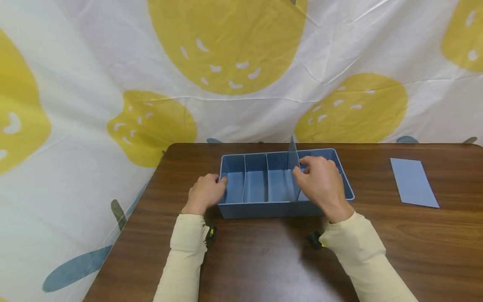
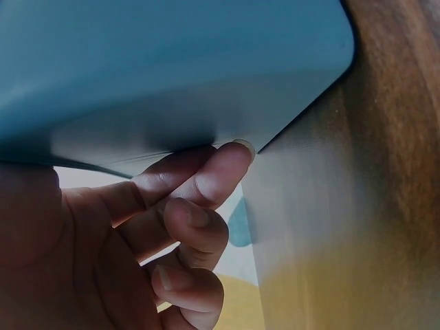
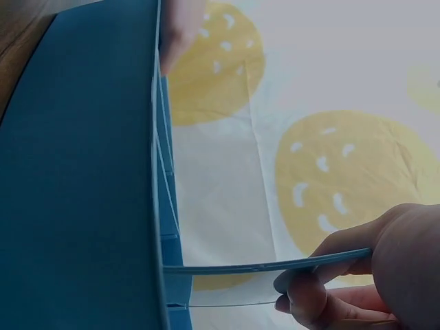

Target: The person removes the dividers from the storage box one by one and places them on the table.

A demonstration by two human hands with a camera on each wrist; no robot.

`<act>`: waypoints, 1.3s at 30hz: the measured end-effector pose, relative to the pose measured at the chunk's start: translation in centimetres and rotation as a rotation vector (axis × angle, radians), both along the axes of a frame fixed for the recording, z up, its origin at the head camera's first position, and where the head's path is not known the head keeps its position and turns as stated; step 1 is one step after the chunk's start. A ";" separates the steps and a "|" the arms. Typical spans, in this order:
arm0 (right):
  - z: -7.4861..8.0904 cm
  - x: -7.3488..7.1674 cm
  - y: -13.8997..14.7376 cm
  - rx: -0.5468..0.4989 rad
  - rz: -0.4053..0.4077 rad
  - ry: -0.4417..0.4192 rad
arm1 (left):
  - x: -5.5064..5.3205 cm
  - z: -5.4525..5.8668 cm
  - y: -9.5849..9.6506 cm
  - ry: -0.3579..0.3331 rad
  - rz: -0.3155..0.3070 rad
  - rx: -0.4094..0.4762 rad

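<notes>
A long blue storage box [image 1: 264,210] stands on the table, split crosswise by thin upright dividers. At its left end, my left hand [image 1: 204,193] grips the end wall, fingers against the outer face in the left wrist view and the thumb hidden there. My right hand [image 1: 322,183] pinches a blue divider panel [image 1: 293,150] between thumb and fingers. This panel stands tilted in the right half of the box and sticks up above the rim. In the right wrist view the panel's edge [image 3: 240,267] reaches from the box rim to my fingers.
Another flat blue panel [image 1: 415,182] lies on the brown wooden table [image 1: 388,260], to the right of the box. Behind the table hangs a white cloth [image 1: 241,119] printed with yellow lemons. The table's left edge runs beside my left sleeve [image 1: 183,260].
</notes>
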State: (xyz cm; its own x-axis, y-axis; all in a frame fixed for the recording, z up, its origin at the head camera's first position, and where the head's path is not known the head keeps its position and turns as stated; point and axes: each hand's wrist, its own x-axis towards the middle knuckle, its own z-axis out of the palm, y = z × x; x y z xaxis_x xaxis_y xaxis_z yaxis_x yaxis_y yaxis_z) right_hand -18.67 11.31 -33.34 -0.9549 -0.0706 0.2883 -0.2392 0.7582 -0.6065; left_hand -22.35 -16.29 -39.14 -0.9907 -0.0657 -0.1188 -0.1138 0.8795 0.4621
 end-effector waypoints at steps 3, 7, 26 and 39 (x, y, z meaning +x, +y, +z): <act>0.1 0.1 0.2 -0.001 0.000 0.028 | 0.0 -0.1 -0.1 0.000 -0.003 0.000; 0.3 0.1 0.6 -0.017 -0.007 0.035 | 0.1 -0.3 -0.2 0.006 -0.002 -0.008; 2.4 -0.1 6.7 -0.119 -0.151 0.006 | 0.3 -0.2 -1.0 0.001 -0.001 -0.007; 2.3 -0.7 8.9 -0.111 -0.203 0.028 | 0.4 0.0 -1.0 -0.003 -0.002 0.001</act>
State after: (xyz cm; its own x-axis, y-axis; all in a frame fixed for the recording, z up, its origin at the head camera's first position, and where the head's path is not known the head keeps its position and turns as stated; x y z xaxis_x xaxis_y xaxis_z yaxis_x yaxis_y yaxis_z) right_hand -19.32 20.23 -31.02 -0.9379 0.1554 0.3101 -0.1065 0.7218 -0.6839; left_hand -21.98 -17.29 -39.19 -0.9905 -0.0637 -0.1219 -0.1134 0.8795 0.4622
